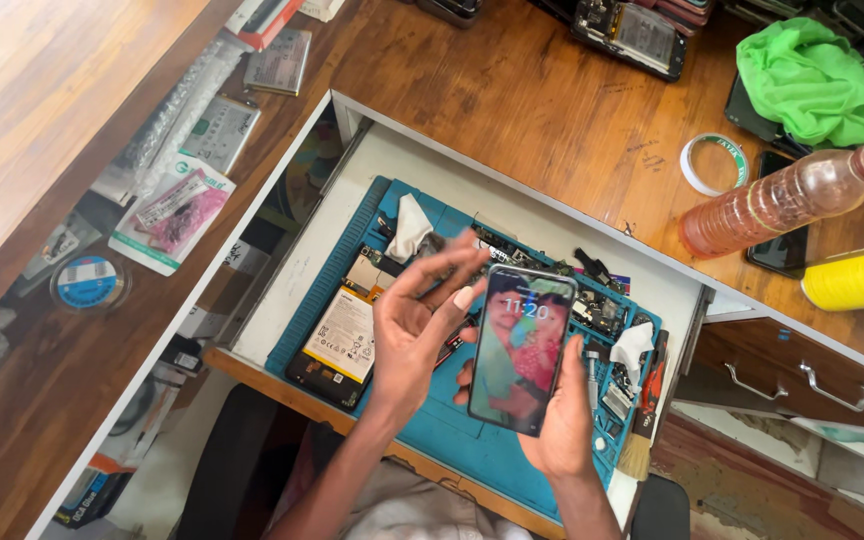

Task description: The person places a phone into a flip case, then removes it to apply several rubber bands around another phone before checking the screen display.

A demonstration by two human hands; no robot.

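Smartphone, one, lit, clamped in right hand fingers; left hand fingers apart beside it.

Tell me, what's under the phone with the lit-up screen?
Under the phone, the right hand cups it. Below lies a blue work mat with small parts. The mat right beneath the phone is covered, so that spot can't be seen.

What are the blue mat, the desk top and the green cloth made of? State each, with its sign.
Blue mat: probably silicone or rubber, matte, moulded compartments. Desk top: wood or wood veneer, brown grain, faint sheen. Green cloth: soft fabric, crumpled folds.
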